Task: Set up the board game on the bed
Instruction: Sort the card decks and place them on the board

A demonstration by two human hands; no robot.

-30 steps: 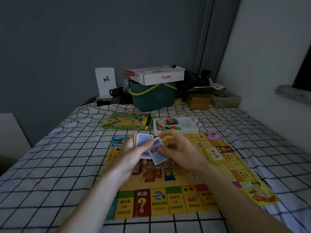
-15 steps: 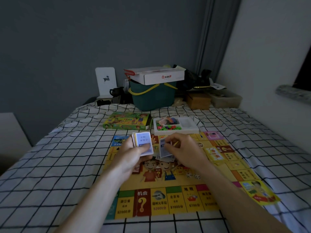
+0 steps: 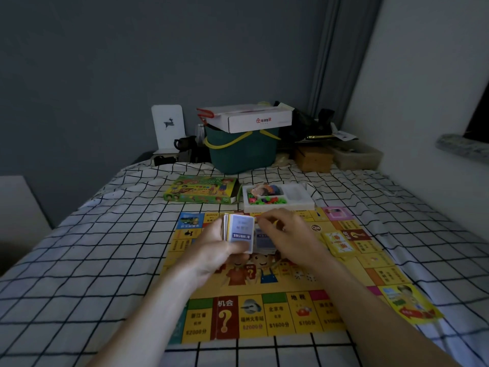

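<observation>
A yellow game board (image 3: 288,292) lies flat on the checked bed sheet. Above its middle my left hand (image 3: 219,250) grips a stack of blue-and-white cards (image 3: 239,231) upright. My right hand (image 3: 288,234) is just to the right of the stack with its fingers curled over some cards (image 3: 264,242), which lie low over the board and are partly hidden. A yellow card deck (image 3: 340,243) rests on the board's right side. Beyond the board sit a white tray of coloured pieces (image 3: 280,198) and the green game box (image 3: 201,190).
A green basket (image 3: 242,152) with a white carton (image 3: 248,117) on top stands at the head of the bed, beside a brown box (image 3: 313,157) and a plastic bin (image 3: 357,154). A white wall runs along the right side.
My right hand drew a card off the stack, carried it right and down over the board, and has come back beside the stack. My left hand tilted the stack more upright.
</observation>
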